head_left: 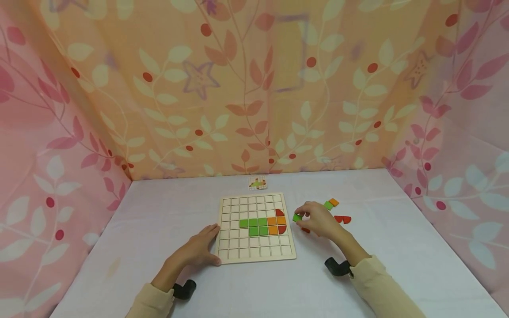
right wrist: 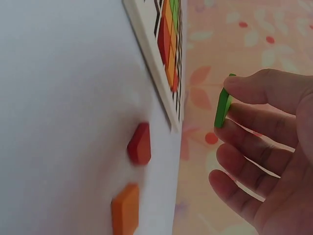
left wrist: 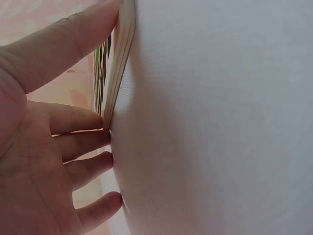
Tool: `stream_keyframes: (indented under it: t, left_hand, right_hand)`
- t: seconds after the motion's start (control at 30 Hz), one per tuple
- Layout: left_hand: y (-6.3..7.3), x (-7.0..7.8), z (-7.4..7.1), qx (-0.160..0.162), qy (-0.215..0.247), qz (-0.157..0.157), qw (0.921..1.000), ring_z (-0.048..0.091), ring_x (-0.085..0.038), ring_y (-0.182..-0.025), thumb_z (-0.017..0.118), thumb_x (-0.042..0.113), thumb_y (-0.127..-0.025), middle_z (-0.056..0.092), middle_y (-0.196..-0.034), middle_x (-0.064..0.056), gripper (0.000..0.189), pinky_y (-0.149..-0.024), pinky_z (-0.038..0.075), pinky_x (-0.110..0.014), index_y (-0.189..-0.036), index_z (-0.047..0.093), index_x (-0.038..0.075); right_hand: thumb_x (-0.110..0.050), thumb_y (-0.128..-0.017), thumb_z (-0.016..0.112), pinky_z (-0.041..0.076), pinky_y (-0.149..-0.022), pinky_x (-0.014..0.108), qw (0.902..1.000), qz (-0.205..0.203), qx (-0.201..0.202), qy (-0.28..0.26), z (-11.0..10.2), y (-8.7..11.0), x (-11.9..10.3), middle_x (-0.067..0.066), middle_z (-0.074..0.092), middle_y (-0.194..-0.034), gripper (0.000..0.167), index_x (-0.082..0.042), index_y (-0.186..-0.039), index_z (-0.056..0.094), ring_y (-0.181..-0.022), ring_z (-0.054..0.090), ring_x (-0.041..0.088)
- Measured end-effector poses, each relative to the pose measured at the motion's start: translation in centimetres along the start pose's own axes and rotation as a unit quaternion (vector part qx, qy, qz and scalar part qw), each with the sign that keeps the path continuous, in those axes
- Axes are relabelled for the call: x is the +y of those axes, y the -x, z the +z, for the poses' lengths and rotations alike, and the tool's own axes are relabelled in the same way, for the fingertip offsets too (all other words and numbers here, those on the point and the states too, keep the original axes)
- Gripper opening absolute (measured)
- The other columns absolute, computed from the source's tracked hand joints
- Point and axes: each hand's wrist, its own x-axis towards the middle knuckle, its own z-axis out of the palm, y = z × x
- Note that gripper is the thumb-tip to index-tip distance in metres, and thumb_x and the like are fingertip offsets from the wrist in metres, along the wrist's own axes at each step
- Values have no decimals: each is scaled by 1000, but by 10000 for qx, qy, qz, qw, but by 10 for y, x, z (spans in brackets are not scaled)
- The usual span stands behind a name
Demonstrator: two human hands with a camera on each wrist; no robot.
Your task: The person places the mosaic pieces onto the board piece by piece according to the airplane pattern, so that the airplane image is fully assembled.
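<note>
A wooden grid board (head_left: 234,254) lies on the table, with several green tiles (head_left: 253,222), orange tiles (head_left: 272,229) and red rounded tiles (head_left: 282,229) set in its squares. At the board's left edge is my left hand (head_left: 197,248), thumb at the near corner and fingers spread along the side. The left wrist view shows those fingers (left wrist: 83,142) fairly straight, tips against the board's edge and the cloth. My right hand (head_left: 319,219) pinches a green square tile (right wrist: 223,106) between thumb and fingertips, just off the board's right edge and raised above the table.
Beyond the board lies a small pattern card (head_left: 257,182). Around my right hand are loose pieces: a green tile (head_left: 328,205), an orange tile (head_left: 334,202) and red pieces (head_left: 347,219). A patterned curtain (head_left: 246,110) hangs behind the white tablecloth (head_left: 167,207).
</note>
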Motion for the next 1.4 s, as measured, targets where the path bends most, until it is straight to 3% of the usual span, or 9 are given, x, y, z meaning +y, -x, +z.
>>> stream_keyframes:
  t: [0.47, 0.67, 1.4]
  left_hand:
    - [0, 1, -1, -47, 21, -11, 10000, 25, -39, -147, 89, 26, -65, 31, -158, -17, 103, -114, 27, -62, -149, 35, 1]
    - [-1, -1, -1, -72, -3, 13, 10000, 25, -39, -147, 89, 27, -66, 31, -158, -17, 103, -114, 28, -61, -150, 34, 1]
    - [-2, 1, -1, -66, 47, -13, 10000, 25, -40, -147, 90, 25, -64, 32, -157, -19, 104, -114, 27, -63, -149, 35, 0]
  right_hand:
    - [-16, -80, 78, 49, -75, 29, 9951, -969, -165, 45, 18, -22, -35, -1, 67, -89, 24, -6, -102, 74, -85, 58, 19]
    - [-18, -82, 77, 48, -76, 28, 9930, -1114, -338, 214, 26, -31, -49, -2, 65, -89, 24, -8, -103, 74, -83, 54, 13]
    - [-18, -80, 76, 49, -71, 25, 9805, -1722, -699, 633, 62, -53, -83, -2, 65, -86, 21, -11, -100, 76, -83, 57, 12]
